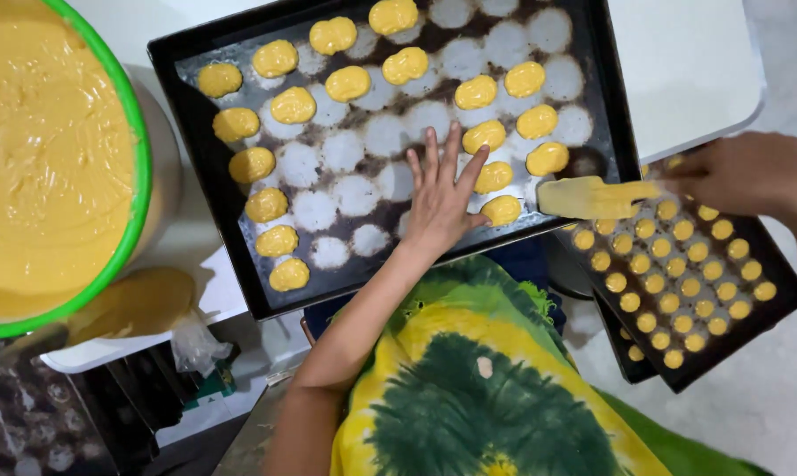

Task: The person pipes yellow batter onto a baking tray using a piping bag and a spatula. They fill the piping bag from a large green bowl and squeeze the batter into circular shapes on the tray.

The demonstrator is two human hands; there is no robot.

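a clear crumpled plastic bag (196,344) lies at the near left edge of the white surface (681,62), below the green-rimmed bowl of yellow batter (46,150). the left hand (441,194) lies flat, fingers spread, on the dark baking tray (240,256) among batter dollops (293,106). the right hand (747,172) is closed on a batter-coated spatula (592,197) at the tray's near right corner.

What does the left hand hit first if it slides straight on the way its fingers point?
Left hand, flat on the dark baking tray, points up-frame. Probably the batter dollop by its fingertips, or bare floured circles; depth unclear.
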